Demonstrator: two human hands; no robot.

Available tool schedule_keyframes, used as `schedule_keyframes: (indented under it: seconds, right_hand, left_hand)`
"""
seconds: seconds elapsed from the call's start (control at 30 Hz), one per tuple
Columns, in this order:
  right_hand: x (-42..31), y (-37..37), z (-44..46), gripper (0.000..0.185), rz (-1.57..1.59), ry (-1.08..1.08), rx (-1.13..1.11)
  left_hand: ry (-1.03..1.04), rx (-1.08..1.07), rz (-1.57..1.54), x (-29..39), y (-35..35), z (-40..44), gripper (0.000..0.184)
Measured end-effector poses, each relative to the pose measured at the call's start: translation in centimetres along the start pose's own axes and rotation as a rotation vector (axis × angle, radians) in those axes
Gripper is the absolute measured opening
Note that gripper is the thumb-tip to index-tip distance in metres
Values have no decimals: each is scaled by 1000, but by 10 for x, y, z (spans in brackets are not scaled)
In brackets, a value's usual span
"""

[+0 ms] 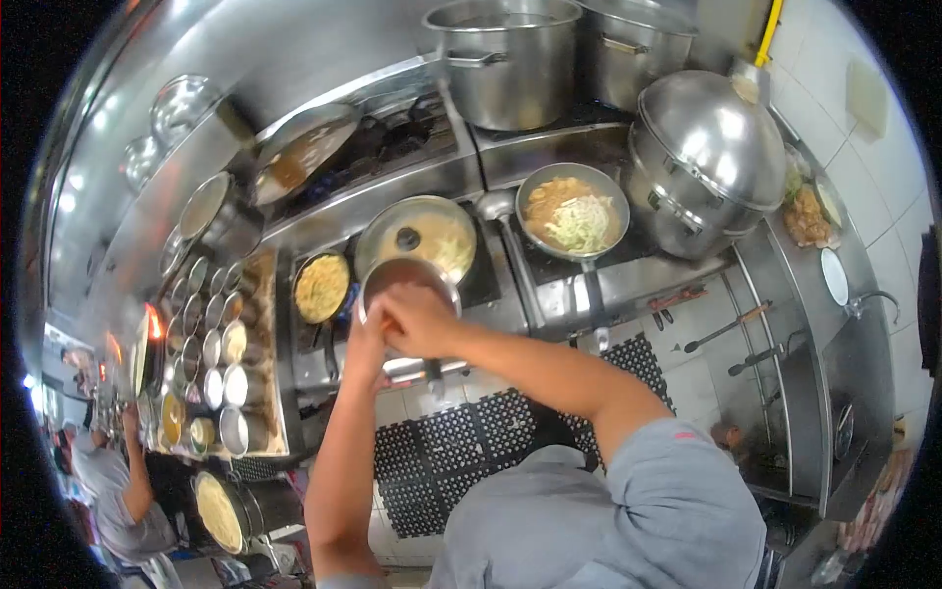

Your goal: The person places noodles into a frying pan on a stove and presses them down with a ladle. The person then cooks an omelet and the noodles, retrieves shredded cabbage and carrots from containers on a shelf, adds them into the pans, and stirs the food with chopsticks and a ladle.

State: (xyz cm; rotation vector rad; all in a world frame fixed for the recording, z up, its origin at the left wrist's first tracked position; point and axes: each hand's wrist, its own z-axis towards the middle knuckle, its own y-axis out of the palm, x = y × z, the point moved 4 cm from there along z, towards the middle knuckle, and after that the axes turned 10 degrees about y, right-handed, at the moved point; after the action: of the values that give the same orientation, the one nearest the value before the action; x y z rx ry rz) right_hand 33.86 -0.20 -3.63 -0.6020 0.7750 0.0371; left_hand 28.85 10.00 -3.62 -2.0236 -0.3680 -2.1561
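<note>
A metal bowl [446,285] is held in front of me, just over the near edge of the stove. My left hand [365,344] is closed on its near left side. My right hand [420,319] reaches into the bowl's mouth with its fingers curled; what they hold, if anything, is hidden. Right behind the bowl is a pan with a glass lid [392,221], with pale food under the lid. To the left, a small black pan [319,290] holds yellow food. On the right, a frying pan [574,211] contains brownish food topped with shredded pale greens.
A ladle [498,206] lies between the burners. Large steel pots [515,74] and a domed steamer [721,137] stand at the back right. Several metal containers [235,383] fill the left counter. A co-worker [113,481] is at far left. Tongs [716,334] hang on the right.
</note>
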Motion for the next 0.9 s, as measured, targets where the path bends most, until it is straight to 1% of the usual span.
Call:
schedule_keyframes:
  seconds: [0.03, 0.07, 0.1, 0.13, 0.17, 0.2, 0.23, 0.27, 0.33, 0.37, 0.4, 0.43, 0.47, 0.5, 0.53, 0.57, 0.6, 0.63, 0.67, 0.73, 0.77, 0.8, 0.83, 0.87, 0.9]
  right_hand:
    - [31, -30, 11, 31, 27, 62, 39]
    - [55, -62, 24, 23, 76, 127, 85]
    - [86, -84, 31, 21, 92, 112, 147]
    - [118, -103, 36, 21, 70, 133, 169]
    - [153, -117, 39, 21, -83, 149, 172]
    - [181, -130, 38, 22, -143, 139, 210]
    - [210, -137, 40, 23, -171, 183, 217]
    - [237, -143, 39, 24, -199, 227, 223]
    - [270, -158, 33, 26, -236, 279, 221]
    - [285, -161, 27, 29, -276, 325, 213]
    - [301, -161, 19, 29, -268, 335, 210]
    - [318, -158, 12, 30, -358, 397, 161]
    - [332, -155, 10, 31, -447, 455, 110]
    - [332, -162, 13, 34, -485, 330, 295]
    - [339, -166, 13, 34, -480, 333, 288]
    - [358, -161, 6, 35, -415, 487, 41]
    - [376, -156, -5, 36, -344, 634, -210]
    - [386, -160, -10, 38, -388, 548, -298]
    - [397, -163, -15, 38, -385, 543, -304]
    - [411, -177, -23, 37, -546, 591, 53]
    - [400, -184, -19, 37, -544, 583, 54]
    - [374, -191, -14, 38, -605, 489, -46]
    - [355, -191, -12, 39, -663, 391, -148]
    - [351, -190, -17, 39, -663, 376, -145]
    - [357, -186, -29, 41, -760, 383, -292]
  left_hand:
    - [-68, -9, 65, -17, 25, 36, 49]
    - [-180, -45, 85, -7, 65, 64, 51]
    - [-222, -72, 129, -35, 81, 97, 53]
    - [-218, -106, 174, -37, 112, 121, 55]
    - [-133, -207, 159, -46, 139, 149, 56]
    - [-119, -202, 209, -45, 166, 168, 55]
    - [-40, -239, 164, -44, 194, 183, 53]
    - [-48, -242, 169, -56, 208, 202, 53]
    - [131, -364, 592, -83, 233, 237, 49]
    - [115, -368, 597, -95, 243, 243, 49]
    - [420, -439, 783, -94, 259, 246, 48]
    - [735, -506, 959, -95, 275, 245, 48]
    - [727, -508, 963, -95, 285, 245, 48]
    - [735, -544, 1198, -92, 298, 242, 51]
    - [733, -578, 1433, -88, 307, 238, 55]
    - [852, -545, 1543, -82, 313, 235, 58]
    - [835, -548, 1545, -75, 313, 235, 58]
    - [952, -480, 1544, -62, 313, 237, 58]
    - [1074, -403, 1538, -51, 314, 241, 58]
    - [1098, -366, 1517, -41, 307, 247, 61]
    - [1108, -331, 1477, -32, 303, 247, 63]
    - [1121, -293, 1438, -22, 299, 248, 65]
    - [1088, -308, 1397, -15, 295, 247, 69]
    - [1092, -293, 1405, -8, 290, 245, 69]
    - [1075, -274, 1383, -2, 284, 243, 70]
